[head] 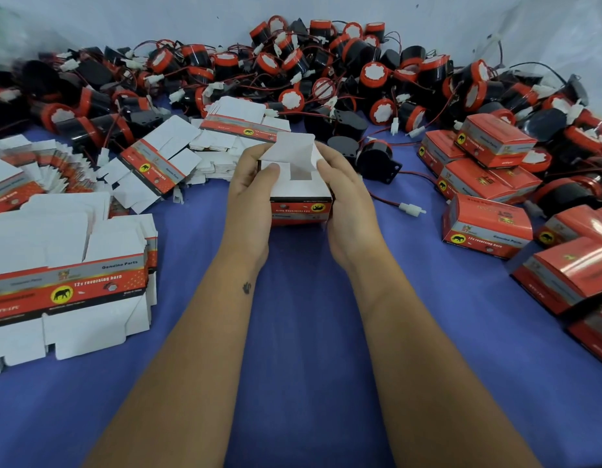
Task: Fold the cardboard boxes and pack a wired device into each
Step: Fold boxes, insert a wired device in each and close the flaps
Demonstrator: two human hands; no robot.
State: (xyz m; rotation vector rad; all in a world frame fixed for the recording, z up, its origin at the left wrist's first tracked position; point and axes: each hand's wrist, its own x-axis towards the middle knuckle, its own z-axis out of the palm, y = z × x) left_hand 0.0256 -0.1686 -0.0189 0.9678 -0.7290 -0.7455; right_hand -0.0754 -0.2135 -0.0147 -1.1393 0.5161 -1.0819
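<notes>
A small red and white cardboard box point(301, 201) sits in the middle of the blue cloth, held between both hands. My left hand point(250, 187) grips its left side, thumb pressing a white end flap inward. My right hand point(343, 194) grips the right side, fingers behind the raised white flap point(294, 146). The box's white flaps are partly folded over one another. A black wired device point(377, 160) with a red and black lead and white plug point(411, 208) lies just right of the box.
Stacks of flat unfolded boxes point(66, 288) lie at the left and behind the hands point(157, 163). Several closed red boxes point(488, 224) are piled at the right. A large heap of black and red wired devices point(326, 72) runs along the back wall.
</notes>
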